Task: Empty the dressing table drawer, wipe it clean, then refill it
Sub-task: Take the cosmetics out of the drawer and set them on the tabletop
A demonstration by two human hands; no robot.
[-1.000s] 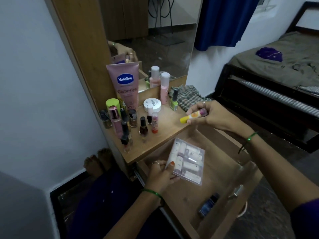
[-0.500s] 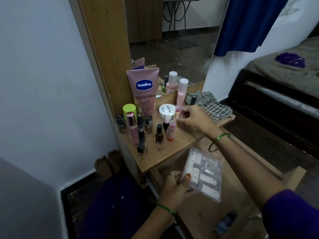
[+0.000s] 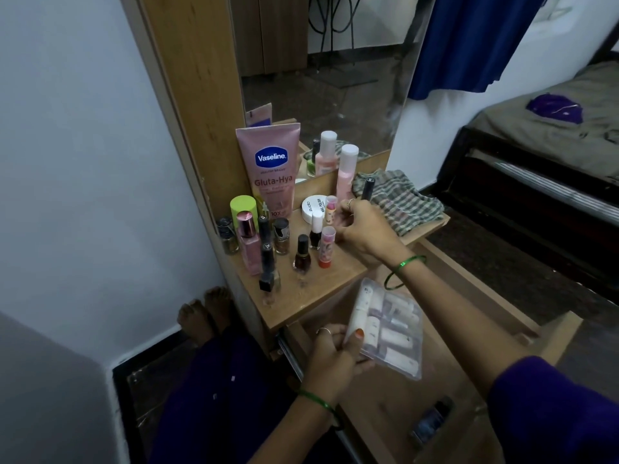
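**Lip balm at the desk, clear pack over the open drawer**

The right hand reached forward across the desk, wrist bent, a green bangle loose on the forearm. Its fingers curled in beside a small lip balm standing upright next to the round white tub; whether they actually pinched it could not be made out. The left hand sat lower and nearer, thumb on top, fingers wrapped under the edge of a clear pack of small tubes, holding it tilted above the open drawer. Down in that drawer lay a dark little bottle. On the desk, nail polish bottles stood clustered in front of the tall pink lotion tube, and a checked cloth lay crumpled at the far right corner, just behind the right hand.
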